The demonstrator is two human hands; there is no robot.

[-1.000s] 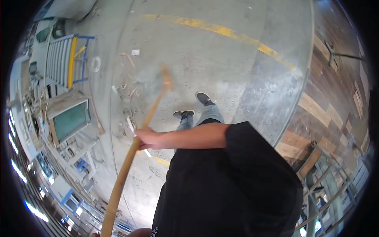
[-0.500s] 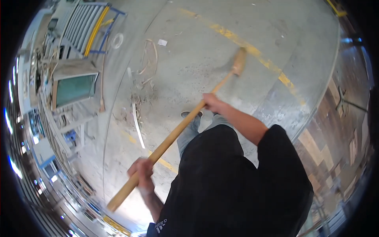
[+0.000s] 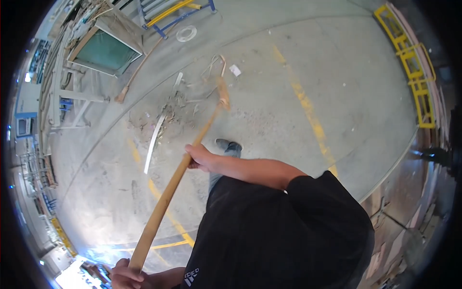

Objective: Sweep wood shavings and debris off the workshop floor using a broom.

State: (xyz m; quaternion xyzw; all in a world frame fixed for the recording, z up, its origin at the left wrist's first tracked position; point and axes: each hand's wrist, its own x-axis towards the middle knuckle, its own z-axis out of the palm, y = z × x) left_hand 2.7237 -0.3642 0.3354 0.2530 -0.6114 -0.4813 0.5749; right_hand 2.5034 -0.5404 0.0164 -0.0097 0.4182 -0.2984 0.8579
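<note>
Broom handle [image 3: 168, 192] runs between my two hands: my right hand [image 3: 201, 158] is clamped around its middle, my left hand [image 3: 126, 275] is closed on the near end by my chest, the two well apart. Half a second ago the head pointed farther right, out past the yellow floor line [image 3: 308, 111]; now the broom head [image 3: 223, 94] has swung left and sits at the edge of the pile of dust and scraps [image 3: 171, 108]. That tells me the stroke is pulling rubbish together. A pale strip [image 3: 154, 142] lies just beside the pile, my shoe [image 3: 227, 144] stands near it, and a green-topped table [image 3: 103, 50] is farther off
</note>
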